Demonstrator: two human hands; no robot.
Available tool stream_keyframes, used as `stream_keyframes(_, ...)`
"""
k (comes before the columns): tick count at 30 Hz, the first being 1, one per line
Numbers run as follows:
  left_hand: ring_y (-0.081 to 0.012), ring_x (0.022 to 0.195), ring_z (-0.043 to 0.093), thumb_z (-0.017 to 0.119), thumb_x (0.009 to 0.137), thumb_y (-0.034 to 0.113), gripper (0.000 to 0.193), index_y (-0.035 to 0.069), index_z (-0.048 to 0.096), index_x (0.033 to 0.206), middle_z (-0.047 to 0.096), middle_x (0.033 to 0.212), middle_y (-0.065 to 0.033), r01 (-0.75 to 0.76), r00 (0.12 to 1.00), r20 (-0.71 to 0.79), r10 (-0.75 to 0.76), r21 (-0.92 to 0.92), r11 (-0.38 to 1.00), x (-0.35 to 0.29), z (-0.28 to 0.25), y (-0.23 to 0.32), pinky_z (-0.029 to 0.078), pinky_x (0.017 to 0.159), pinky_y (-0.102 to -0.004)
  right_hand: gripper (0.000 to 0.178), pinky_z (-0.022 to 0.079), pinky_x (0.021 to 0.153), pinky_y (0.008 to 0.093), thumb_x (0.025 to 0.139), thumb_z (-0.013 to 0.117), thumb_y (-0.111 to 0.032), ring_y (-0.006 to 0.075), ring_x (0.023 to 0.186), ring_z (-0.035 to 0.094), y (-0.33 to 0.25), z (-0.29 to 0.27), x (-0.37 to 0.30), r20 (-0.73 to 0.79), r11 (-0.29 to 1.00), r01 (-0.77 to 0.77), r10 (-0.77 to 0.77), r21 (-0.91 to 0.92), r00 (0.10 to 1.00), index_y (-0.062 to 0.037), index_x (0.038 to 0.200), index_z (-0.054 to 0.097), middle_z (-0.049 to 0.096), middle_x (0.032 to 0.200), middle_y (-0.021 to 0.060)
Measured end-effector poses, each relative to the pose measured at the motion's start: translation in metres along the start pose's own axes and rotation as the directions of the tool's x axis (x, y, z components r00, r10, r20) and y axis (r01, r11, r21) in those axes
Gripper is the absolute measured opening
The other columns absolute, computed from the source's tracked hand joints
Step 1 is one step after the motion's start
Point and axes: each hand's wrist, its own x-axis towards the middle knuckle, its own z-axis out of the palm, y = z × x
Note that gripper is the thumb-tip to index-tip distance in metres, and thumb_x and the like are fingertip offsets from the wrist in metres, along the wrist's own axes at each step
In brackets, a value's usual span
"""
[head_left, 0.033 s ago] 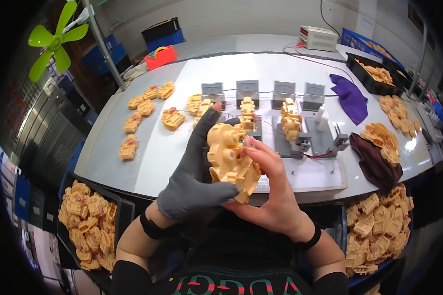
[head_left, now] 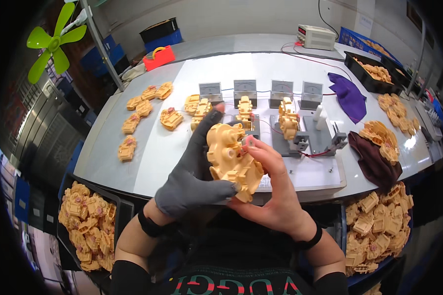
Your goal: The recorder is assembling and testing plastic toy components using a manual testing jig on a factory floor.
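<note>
A tan moulded plastic housing (head_left: 227, 156) with round bosses is held in front of me, above the table's near edge. My left hand (head_left: 192, 184), in a grey glove with a bare fingertip showing, wraps its left side, thumb across the lower end. The bare fingers of my right hand (head_left: 275, 191) close on its right side, with the fingertips at a small recess near the top. Whether they pinch some small piece there is hidden. Just beyond stands a test fixture with similar housings mounted on it, one in the middle (head_left: 245, 112) and one to the right (head_left: 289, 119).
Panel meters (head_left: 245, 92) stand in a row behind the fixture. Loose housings (head_left: 127, 148) lie at left. Full bins flank me, left (head_left: 125, 211) and right. Purple cloth (head_left: 348, 97), dark cloth (head_left: 374, 162), a black tray (head_left: 359, 78) and a power supply (head_left: 318, 39) are at right.
The whole view has shifted very slightly. My right fingertips have moved a touch at the recess; both hands still grip the same housing.
</note>
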Motion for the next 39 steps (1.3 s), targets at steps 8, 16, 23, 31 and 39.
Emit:
stream_keyframes(8,-0.0209,0.125,0.047,0.059,0.092,0.039,0.062,0.008,0.035,0.140,0.043,0.139,-0.0090,0.138,0.968,0.200,-0.153,0.087,0.987,0.022,-0.011,-0.003,0.042,0.102,-0.0350,0.077,0.040,0.098,0.0304,0.074,0.081,-0.014,0.0192,0.119,0.050,-0.002,-0.034,-0.017,0.083,0.955,-0.214,0.201,0.205,0.976,-0.0063,0.137,0.037,0.048,0.132,0.0121)
stream_keyframes(16,-0.0231,0.106,0.059,0.063,0.089,0.041,0.063,0.007,0.036,0.134,0.052,0.123,-0.0133,0.432,0.870,0.222,-0.440,0.083,0.898,0.040,-0.006,0.004,0.055,0.083,-0.0351,0.058,0.044,0.085,0.0263,0.094,0.057,-0.040,0.0126,0.106,0.055,-0.006,-0.059,-0.018,0.205,0.699,-0.423,0.377,0.577,0.903,-0.0023,0.133,0.037,0.054,0.120,0.0104)
stream_keyframes(23,-0.0239,0.096,0.061,0.058,0.090,0.042,0.056,0.007,0.041,0.130,0.055,0.113,-0.0126,0.527,0.824,0.226,-0.519,0.028,0.849,0.046,0.018,0.010,0.054,0.080,-0.0360,0.056,0.045,0.074,0.0224,0.098,0.042,-0.051,0.0122,0.092,0.060,-0.012,-0.085,-0.008,0.227,0.646,-0.535,0.500,0.545,0.836,-0.0012,0.124,0.046,0.061,0.103,0.0079)
stream_keyframes(31,-0.0189,0.080,0.066,0.055,0.090,0.055,0.062,0.006,0.046,0.127,0.063,0.098,-0.0096,0.563,0.822,0.201,-0.533,-0.432,0.705,0.049,0.017,0.011,0.056,0.063,-0.0276,0.030,0.043,0.077,0.0249,0.098,0.052,-0.028,0.0113,0.086,0.053,0.017,-0.127,-0.026,-0.559,0.923,-0.318,0.151,-0.214,0.815,-0.0014,0.109,0.058,0.059,0.095,0.0049)
stream_keyframes(39,-0.0198,0.081,0.063,0.060,0.088,0.051,0.055,0.010,0.051,0.124,0.061,0.097,-0.0075,0.527,0.809,0.031,-0.587,-0.481,0.701,0.060,0.009,0.010,0.056,0.070,-0.0305,0.019,0.041,0.071,0.0206,0.095,0.059,-0.018,0.0067,0.078,0.049,0.055,-0.133,-0.050,-0.597,0.906,-0.411,0.277,-0.098,0.753,-0.0042,0.108,0.058,0.055,0.086,-0.0010)
